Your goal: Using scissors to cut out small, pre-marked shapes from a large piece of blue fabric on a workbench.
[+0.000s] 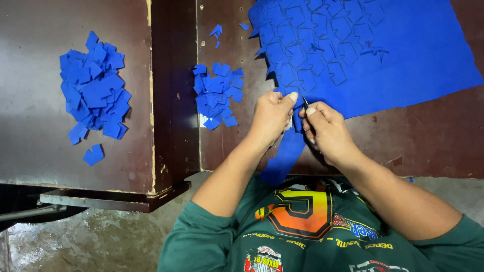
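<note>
A large blue sheet (393, 55) lies on the dark brown table, scored with many small cut outlines. My left hand (272, 116) pinches the sheet's near edge, thumb up. My right hand (327, 128) holds a small dark cutting tool (305, 102) whose tip meets the sheet between the two hands. A blue strip (285, 156) hangs from the sheet over the table's front edge.
A small heap of blue cut pieces (218, 93) lies just left of my left hand. A bigger heap (93, 90) sits on the adjoining brown table (30, 141) at the left. A few loose scraps (217, 31) lie farther back. Wet concrete floor (91, 242) shows below.
</note>
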